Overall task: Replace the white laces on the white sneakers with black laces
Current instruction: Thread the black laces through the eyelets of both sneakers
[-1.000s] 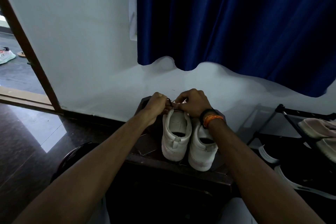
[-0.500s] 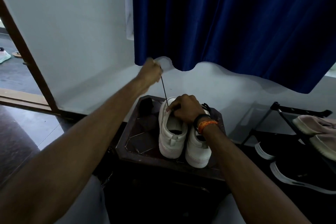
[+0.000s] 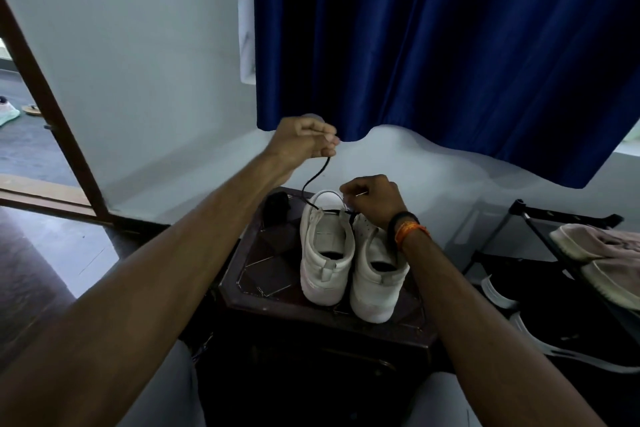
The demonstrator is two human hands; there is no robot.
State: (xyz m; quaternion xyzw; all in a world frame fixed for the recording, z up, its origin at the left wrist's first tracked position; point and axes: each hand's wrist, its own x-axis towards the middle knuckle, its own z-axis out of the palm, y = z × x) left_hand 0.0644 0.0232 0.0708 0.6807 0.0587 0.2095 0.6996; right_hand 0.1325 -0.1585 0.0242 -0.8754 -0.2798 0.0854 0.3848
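Observation:
Two white sneakers stand side by side, heels toward me, on a dark stool (image 3: pixel 256 274). The left sneaker (image 3: pixel 325 250) has a black lace (image 3: pixel 313 180) running across its toe end. My left hand (image 3: pixel 303 140) is raised above the shoes and pinches the free end of that lace, which curves down slack to the shoe. My right hand (image 3: pixel 372 199), with a dark and an orange band at the wrist, is curled over the toe of the left sneaker, beside the right sneaker (image 3: pixel 375 274). What its fingers hold is hidden.
A small dark bundle (image 3: pixel 277 206) lies at the stool's far left corner. A blue curtain (image 3: pixel 433 45) hangs over the white wall behind. A black shoe rack (image 3: pixel 540 218) with pale shoes (image 3: pixel 602 253) stands to the right. A wooden door frame (image 3: pixel 48 107) is at left.
My left hand rose from the shoe's toe, drawing the black lace up and out. The lace was taut half a second ago and now hangs in a slack curve. My right hand stayed at the toe.

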